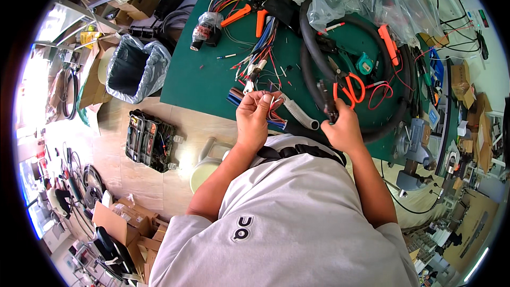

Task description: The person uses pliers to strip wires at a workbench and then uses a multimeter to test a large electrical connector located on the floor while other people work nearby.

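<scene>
My left hand [252, 121] is pinched on thin wires [273, 107] at the near edge of the green bench. They belong to a bundle of a thick black cable [305, 132] that ends by my waist. My right hand [342, 129] is closed around a dark plier-like tool [328, 102], pointing away from me; its exact kind is hard to make out. Between my hands lies a grey utility knife [298, 112]. Orange-handled scissors [350, 89] rest just beyond my right hand. Past my left hand, a second bundle of coloured wires [265, 48] spreads over the mat.
Thick black cable [305, 69] loops over the bench's right half. Near it are a teal tape measure [364, 64] and an orange-handled tool [388, 44]. A connector with wires [204, 35] stands at the left. A lined bin [137, 69], a toolbox [151, 141] and a stool [206, 173] are left of me.
</scene>
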Tool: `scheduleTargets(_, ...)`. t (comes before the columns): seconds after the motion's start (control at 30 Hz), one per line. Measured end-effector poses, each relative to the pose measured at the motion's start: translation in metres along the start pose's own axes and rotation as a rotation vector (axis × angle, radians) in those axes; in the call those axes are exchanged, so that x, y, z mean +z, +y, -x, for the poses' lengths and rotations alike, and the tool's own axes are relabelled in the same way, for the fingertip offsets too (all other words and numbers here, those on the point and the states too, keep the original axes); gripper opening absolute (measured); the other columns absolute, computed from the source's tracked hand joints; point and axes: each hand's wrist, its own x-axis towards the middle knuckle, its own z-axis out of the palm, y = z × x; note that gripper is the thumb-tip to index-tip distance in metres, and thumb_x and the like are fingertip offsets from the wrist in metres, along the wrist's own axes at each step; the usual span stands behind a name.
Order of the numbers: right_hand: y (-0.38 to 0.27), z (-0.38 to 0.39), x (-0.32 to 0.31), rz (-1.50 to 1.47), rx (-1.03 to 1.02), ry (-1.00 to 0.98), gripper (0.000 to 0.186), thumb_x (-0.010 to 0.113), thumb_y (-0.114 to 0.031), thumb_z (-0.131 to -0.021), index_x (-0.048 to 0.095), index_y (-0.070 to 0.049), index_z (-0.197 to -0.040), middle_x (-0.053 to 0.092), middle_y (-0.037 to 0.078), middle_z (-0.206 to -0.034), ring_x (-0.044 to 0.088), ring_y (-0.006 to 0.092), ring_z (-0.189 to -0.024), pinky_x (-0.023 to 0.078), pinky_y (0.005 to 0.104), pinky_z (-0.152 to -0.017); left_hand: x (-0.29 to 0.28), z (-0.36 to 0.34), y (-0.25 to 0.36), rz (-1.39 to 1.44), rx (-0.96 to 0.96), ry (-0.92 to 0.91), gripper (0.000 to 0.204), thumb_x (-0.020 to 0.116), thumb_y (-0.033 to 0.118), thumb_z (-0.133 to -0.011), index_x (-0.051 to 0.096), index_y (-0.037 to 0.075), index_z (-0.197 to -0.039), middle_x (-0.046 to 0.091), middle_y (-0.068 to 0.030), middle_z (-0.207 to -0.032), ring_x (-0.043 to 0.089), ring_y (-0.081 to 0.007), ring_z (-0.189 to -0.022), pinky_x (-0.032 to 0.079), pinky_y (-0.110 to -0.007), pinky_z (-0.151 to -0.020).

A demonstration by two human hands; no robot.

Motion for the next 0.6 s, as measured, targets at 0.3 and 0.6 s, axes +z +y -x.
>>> scheduleTargets(0.3,-0.025,-0.018,0.012,0.174,-0.093,-0.202,0.031,0.07,-0.011,-0.069,0.055,0.0,-0.094,0.064,0.016,-0.088,0.064,0.0364,-0.082,0.049,0.0444,-0.071,0.008,0.004,0.012,0.064,-0.175,-0.17,0.014,0.058,0.015,-0.099,0.051,0.002,-0.098,0.066,-0.0116,-0.096,0.069,-0.0209,-0.092,0.058,-0.035,-0.084)
scheduleTargets(0.6,-0.015,-0.021,0.012,0.187,-0.275,-0.256,0.032,0.068,-0.007,-0.065,0.054,0.0,-0.093,0.061,0.017,-0.086,0.062,0.0376,-0.079,0.048,0.0435,-0.068,0.006,0.0,0.007,0.006,-0.162,-0.205,0.01,0.061,0.01,-0.096,0.052,0.005,-0.097,0.066,-0.0084,-0.094,0.067,-0.0156,-0.082,0.06,-0.031,-0.072)
